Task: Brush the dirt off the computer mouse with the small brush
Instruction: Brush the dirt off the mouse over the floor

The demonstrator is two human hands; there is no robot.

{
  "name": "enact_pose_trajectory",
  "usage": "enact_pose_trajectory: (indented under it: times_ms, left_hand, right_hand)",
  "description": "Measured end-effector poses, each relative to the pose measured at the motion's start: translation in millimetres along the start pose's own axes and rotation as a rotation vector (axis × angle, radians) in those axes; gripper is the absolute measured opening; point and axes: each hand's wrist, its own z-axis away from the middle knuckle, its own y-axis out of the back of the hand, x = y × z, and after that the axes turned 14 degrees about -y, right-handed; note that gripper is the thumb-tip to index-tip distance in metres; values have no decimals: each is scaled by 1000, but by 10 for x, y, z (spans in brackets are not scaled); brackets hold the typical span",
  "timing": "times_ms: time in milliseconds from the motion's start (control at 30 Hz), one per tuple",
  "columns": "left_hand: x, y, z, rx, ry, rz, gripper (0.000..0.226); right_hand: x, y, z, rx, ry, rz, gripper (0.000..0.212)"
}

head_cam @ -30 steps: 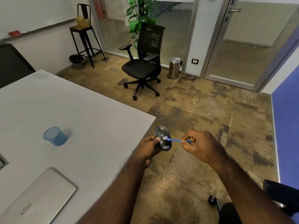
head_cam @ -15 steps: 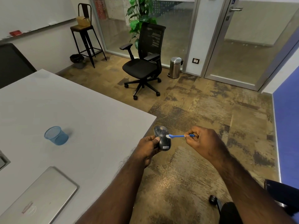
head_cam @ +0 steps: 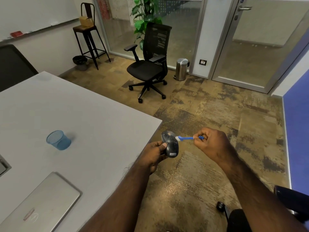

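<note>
Mouse (head_cam: 170,145) — dark plastic, slight sheen. Brush (head_cam: 185,138) — blue plastic, white bristles. Table (head_cam: 70,111) — smooth, matt grey. Laptop (head_cam: 41,205) — brushed silver metal. Cup (head_cam: 58,140) — blue mesh.

On your left a grey table (head_cam: 87,118) fills the left half of the frame. A blue mesh cup (head_cam: 58,140) stands on it at mid-left, and a closed silver laptop (head_cam: 41,205) lies at the lower left corner. In the upper middle you see a black office chair (head_cam: 150,64) on the brown patterned carpet (head_cam: 209,114), with a green plant (head_cam: 143,15) behind it. A small steel pedal bin (head_cam: 181,69) stands just right of the chair, beside the glass door (head_cam: 260,42). At upper left a tall dark stool (head_cam: 88,42) carries a cardboard box (head_cam: 86,21), and a whiteboard (head_cam: 33,12) hangs on the wall.
</note>
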Motion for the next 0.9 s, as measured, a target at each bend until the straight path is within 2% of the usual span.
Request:
enact_pose_trajectory:
  times_ms: [100, 233, 433, 533, 600, 700, 767, 900]
  left_hand:
    - [-4, -7, -3, -22, 9, 0, 23]
    - [2, -3, 3, -29, 0, 7, 25]
    - [12, 6, 1, -23, 3, 45, 24]
    - [27, 2, 12, -26, 21, 71, 25]
    - [33, 15, 16, -15, 30, 88, 25]
    - [37, 21, 14, 8, 34, 120, 25]
    - [38, 12, 13, 21, 31, 151, 26]
    - [31, 9, 11, 47, 40, 179, 25]
  right_hand:
    - [-15, 1, -7, 45, 9, 10, 4]
    - [43, 27, -6, -138, 53, -4, 12]
    - [136, -5, -50, -81, 9, -57, 5]
    - [177, -35, -74, 50, -84, 19, 7]
    - [212, -36, -85, 98, -126, -20, 10]
    - [207, -79, -36, -35, -127, -193, 11]
    - [197, -135, 14, -113, -139, -202, 12]
    - [247, -155, 24, -23, -231, -209, 16]
